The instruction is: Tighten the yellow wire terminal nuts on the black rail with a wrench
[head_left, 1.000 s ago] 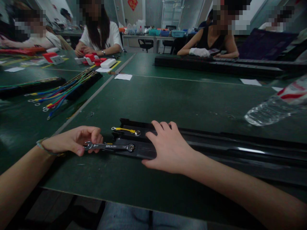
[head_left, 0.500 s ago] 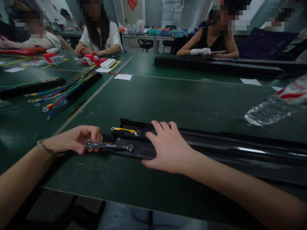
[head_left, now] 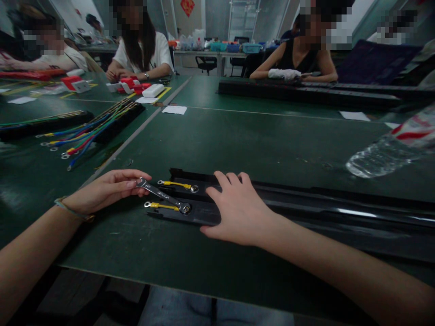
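My left hand pinches the open end of a silver combination wrench. The wrench's ring end sits around a fastener on the nearer of two long black channels, over the end of a yellow wire with a ring terminal. A second yellow wire is fixed by a bolt on the farther black channel. Across both channels my right hand lies with fingers spread, thumb at the near edge, pressing on them.
A clear plastic bottle lies at the right. Bundled coloured wires with ring terminals rest at the left. Co-workers sit across the green table, near more black bars, red and white parts, and paper slips.
The wrench's held end has swung away from me, turning about its ring end, and the nearer yellow wire has come into view. My right hand has stayed in place.
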A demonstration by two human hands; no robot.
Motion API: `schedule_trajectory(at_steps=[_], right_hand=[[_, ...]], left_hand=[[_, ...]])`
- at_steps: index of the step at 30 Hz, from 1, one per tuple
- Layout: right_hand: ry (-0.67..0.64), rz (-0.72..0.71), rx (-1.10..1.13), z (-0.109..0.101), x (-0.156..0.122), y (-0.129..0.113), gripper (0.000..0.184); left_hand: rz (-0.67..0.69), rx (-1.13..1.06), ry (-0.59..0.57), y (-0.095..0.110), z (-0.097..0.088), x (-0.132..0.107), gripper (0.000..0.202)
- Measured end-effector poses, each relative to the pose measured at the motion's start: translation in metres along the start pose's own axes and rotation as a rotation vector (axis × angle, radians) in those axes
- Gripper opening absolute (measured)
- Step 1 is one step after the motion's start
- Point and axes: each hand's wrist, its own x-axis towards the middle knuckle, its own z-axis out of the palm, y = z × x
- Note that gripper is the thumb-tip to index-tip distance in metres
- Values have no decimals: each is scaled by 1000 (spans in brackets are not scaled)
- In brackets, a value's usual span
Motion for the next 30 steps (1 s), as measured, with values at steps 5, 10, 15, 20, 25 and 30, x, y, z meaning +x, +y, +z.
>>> schedule_trajectory(at_steps=[5, 10, 15, 20, 25, 30], right_hand=[[-14, -3, 3, -1, 0, 0, 64], [-19, -1, 4, -1, 1, 0, 66], [-23, 1, 11, -1, 0, 0, 65], [-4, -5, 1, 0, 0, 0, 65], [6, -5, -5, 1, 0, 0, 65], [11, -10, -9, 2, 0, 1, 64]], left_hand=[[-10, -27, 15, 0, -2, -1, 31], [60, 42, -90, -1, -8, -3, 27], [153, 140, -281, -3, -13, -3, 22], [174, 130, -437, 2, -1, -4, 20], [153, 111, -474, 4, 8, -6, 20], [164, 103, -472, 3, 7, -6, 20]])
